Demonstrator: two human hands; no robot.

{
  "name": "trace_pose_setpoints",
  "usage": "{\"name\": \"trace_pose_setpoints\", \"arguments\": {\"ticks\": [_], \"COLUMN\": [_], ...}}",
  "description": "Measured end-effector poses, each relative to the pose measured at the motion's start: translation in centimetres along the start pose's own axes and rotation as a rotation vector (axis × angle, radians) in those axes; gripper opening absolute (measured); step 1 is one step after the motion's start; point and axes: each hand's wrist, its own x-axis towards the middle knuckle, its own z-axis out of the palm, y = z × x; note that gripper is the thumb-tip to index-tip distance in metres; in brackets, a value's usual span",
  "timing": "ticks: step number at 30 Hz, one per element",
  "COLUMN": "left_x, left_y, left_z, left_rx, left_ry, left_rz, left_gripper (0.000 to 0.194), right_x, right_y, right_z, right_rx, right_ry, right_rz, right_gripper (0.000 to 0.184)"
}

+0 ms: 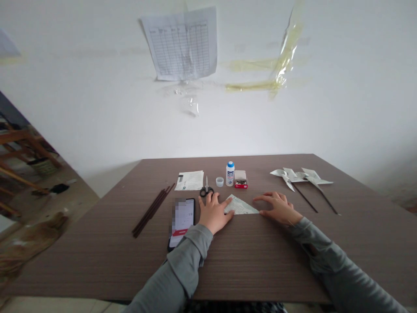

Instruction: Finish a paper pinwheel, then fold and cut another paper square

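One folded paper triangle (pixel 241 206) lies on the counter (pixel 247 261) between the two hands; taking it as the centre of a clock face, the other things sit around it. The left hand (pixel 215 212) is at 9 o'clock, fingers spread, with thumb and forefinger resting on the paper's left side. The right hand (pixel 278 208) is at 3 o'clock, its thumb and forefinger parted and curved beside the right corner; whether the thumb touches the paper I cannot tell.

Two paper pinwheels (pixel 312 176) lie at 2 o'clock, each on one stick reaching toward 5. At 9 o'clock is one bundle of brown sticks (pixel 153 212), overlapping too closely to count. There is one phone (pixel 184 215) between 8 and 9, one pair of scissors (pixel 206 190) at 10, and some flat paper (pixel 189 181) beyond them.

Three containers stand near 11 to 12: one small translucent cup (pixel 220 182), one blue-capped white bottle (pixel 230 174), contents hidden, and one red box (pixel 241 184) holding many tiny pieces, too small to identify.
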Motion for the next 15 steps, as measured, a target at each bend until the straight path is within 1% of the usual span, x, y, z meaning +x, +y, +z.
{"name": "trace_pose_setpoints", "arguments": {"ticks": [2,5,7,9,12,15], "left_x": [0.0,0.0,0.0,-0.1,-0.1,-0.1], "left_y": [0.0,0.1,0.1,0.3,0.5,0.8], "left_z": [0.0,0.1,0.1,0.1,-0.1,-0.3], "left_rx": [-0.001,-0.004,-0.016,-0.032,-0.045,-0.042], "left_ry": [-0.002,0.006,0.025,0.045,0.06,0.048], "left_rz": [-0.002,-0.009,-0.013,-0.014,-0.012,-0.024], "left_gripper": [0.061,0.06,0.058,0.054,0.051,0.051], "right_x": [0.0,-0.1,-0.3,-0.4,-0.6,-0.5], "right_y": [0.0,-0.3,-0.8,-1.6,-2.8,-3.9], "right_z": [-0.1,-0.1,0.1,0.5,1.4,2.3], "right_rx": [-0.001,0.016,0.028,0.025,0.012,0.023], "right_ry": [0.007,0.013,0.024,0.049,0.08,0.096], "right_rz": [-0.012,-0.026,-0.071,-0.133,-0.17,-0.208], "right_gripper": [0.059,0.072,0.076,0.069,0.05,0.033]}}
